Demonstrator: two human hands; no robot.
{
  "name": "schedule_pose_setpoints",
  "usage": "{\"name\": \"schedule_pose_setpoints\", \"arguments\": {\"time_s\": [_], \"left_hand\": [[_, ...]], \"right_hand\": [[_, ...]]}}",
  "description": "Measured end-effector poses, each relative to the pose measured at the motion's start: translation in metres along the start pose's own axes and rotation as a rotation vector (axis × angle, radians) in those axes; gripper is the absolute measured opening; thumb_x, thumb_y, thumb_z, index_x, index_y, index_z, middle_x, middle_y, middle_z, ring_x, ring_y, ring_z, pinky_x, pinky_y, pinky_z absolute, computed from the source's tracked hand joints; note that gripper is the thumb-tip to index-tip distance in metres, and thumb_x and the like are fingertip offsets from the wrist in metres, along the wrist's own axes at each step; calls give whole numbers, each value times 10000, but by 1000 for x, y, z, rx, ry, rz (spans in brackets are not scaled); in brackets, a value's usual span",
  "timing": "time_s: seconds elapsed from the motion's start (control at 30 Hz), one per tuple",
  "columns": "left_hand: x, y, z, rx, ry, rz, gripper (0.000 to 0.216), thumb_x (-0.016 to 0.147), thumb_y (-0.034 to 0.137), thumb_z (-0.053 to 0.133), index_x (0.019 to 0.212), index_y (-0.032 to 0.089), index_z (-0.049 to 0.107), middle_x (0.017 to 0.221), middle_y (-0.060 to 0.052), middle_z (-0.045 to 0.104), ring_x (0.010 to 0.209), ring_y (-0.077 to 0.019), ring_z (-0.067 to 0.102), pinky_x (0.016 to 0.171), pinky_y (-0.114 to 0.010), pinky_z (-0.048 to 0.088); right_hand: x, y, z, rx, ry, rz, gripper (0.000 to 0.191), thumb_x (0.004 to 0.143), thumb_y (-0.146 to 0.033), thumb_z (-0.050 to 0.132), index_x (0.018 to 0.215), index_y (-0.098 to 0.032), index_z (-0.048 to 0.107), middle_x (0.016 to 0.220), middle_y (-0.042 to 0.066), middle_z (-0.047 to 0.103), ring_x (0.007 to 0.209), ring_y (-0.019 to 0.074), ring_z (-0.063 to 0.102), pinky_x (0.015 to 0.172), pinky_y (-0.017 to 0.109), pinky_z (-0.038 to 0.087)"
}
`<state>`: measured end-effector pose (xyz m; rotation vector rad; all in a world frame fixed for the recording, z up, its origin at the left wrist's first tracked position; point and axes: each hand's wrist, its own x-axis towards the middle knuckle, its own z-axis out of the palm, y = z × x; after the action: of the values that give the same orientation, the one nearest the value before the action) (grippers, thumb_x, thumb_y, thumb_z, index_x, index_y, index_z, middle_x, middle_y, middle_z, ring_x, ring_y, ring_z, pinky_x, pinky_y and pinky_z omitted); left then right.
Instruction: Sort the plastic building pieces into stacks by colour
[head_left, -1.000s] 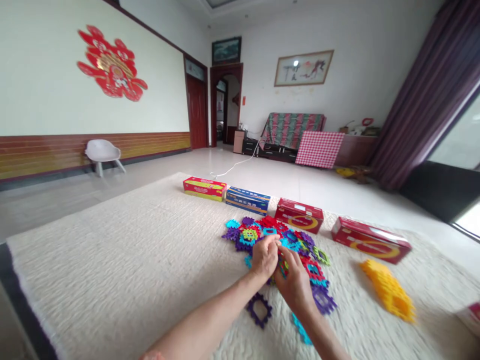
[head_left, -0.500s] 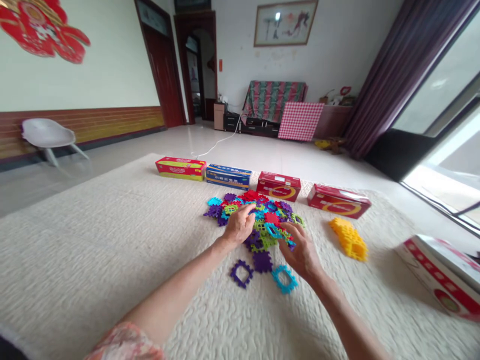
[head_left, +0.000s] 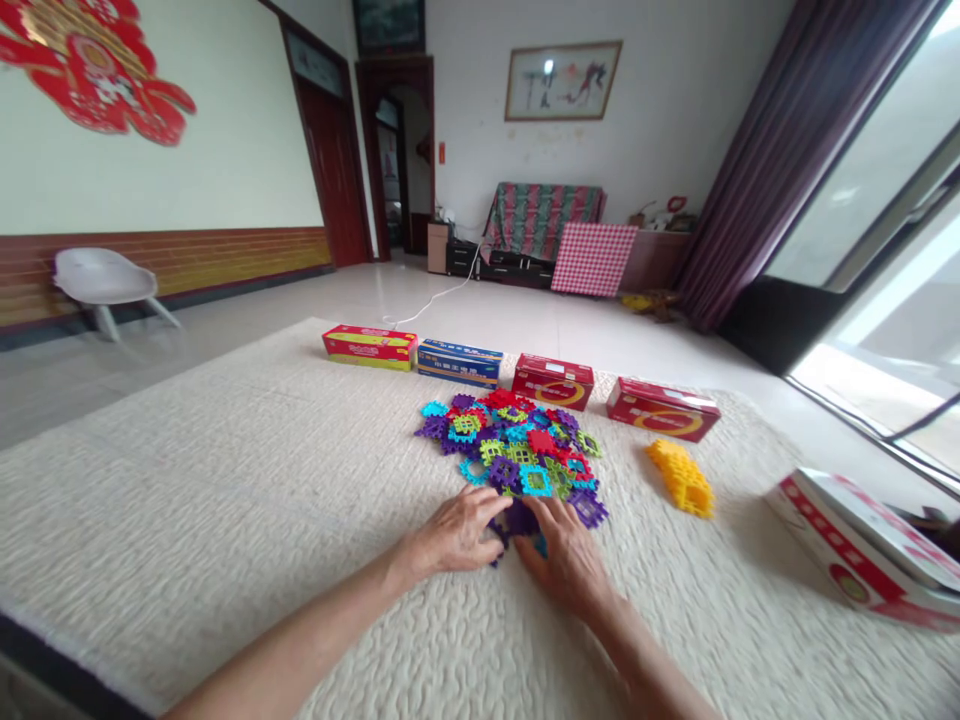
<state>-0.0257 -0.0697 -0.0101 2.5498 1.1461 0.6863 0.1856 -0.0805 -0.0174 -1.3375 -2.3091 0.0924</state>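
One broad, cream, quilted-looking mat point(head_left: 225, 480) spreads beneath your work, perhaps chosen as a soft surface that stops small parts from sliding. On your right sits a large white-and-red cardboard carton point(head_left: 840, 570), well apart from your hands. Ahead of you lies a loose heap of flat, notched-edge plastic pieces point(head_left: 541, 441) in purple, red, turquoise and lime green, seemingly kept central so both arms reach it equally.

Four oblong cardboard boxes stand in a row beyond it: two dark red ones point(head_left: 553, 382) point(head_left: 663, 408), a blue one point(head_left: 459, 363) and a red-and-yellow one point(head_left: 370, 348). Their line probably leaves the near side free for you. To the right of the heap, a bright yellow plastic cluster point(head_left: 681, 478) lies by itself, apparently sorted by colour.

Your left hand point(head_left: 463, 530) and right hand point(head_left: 566, 550) rest palm-down at the heap's near edge. On each, the thumb stands apart from gently bent fingers, and nothing is visibly pinched or lifted; how firmly they press, you cannot tell from here. Between them lies a solid purple plastic square point(head_left: 521, 517), flanked by your fingertips, perhaps to steady or gather it.
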Motion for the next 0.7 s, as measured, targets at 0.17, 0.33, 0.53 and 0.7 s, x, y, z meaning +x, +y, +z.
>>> {"name": "schedule_pose_setpoints", "arguments": {"time_s": [0.17, 0.33, 0.53, 0.7], "left_hand": [[9, 2, 19, -140, 118, -3, 534, 710, 58, 492, 1218, 194, 585, 1101, -76, 651, 1064, -219, 568, 974, -392, 471], [4, -4, 24, -210, 126, 47, 612, 672, -14, 441, 1234, 192, 570, 1133, -76, 638, 1063, -198, 564, 976, -369, 472], [7, -1, 10, -83, -14, 75, 733, 674, -48, 417, 1357, 217, 451, 1105, -77, 622, 1036, -204, 565, 931, -380, 496], [58, -7, -3, -64, 141, 67, 641, 717, -47, 401, 1299, 195, 519, 1140, -75, 633, 1061, -194, 573, 965, -366, 487]], "right_hand": [[1, 2, 4, 79, 76, -35, 351, 824, -237, 579, 1171, -223, 529, 1097, 89, 588, 989, 248, 575, 845, 416, 514], [-3, 1, 11, 176, 145, -50, 418, 759, -138, 577, 1156, -235, 493, 1107, 76, 559, 986, 216, 581, 849, 371, 530], [-2, 5, 11, 204, 167, -48, 493, 757, -120, 575, 1222, -230, 457, 1135, 88, 556, 1015, 217, 586, 854, 367, 539], [39, 23, -4, 167, 284, -63, 419, 810, -188, 567, 1218, -228, 485, 1177, 108, 558, 1068, 234, 582, 891, 395, 524]]}}
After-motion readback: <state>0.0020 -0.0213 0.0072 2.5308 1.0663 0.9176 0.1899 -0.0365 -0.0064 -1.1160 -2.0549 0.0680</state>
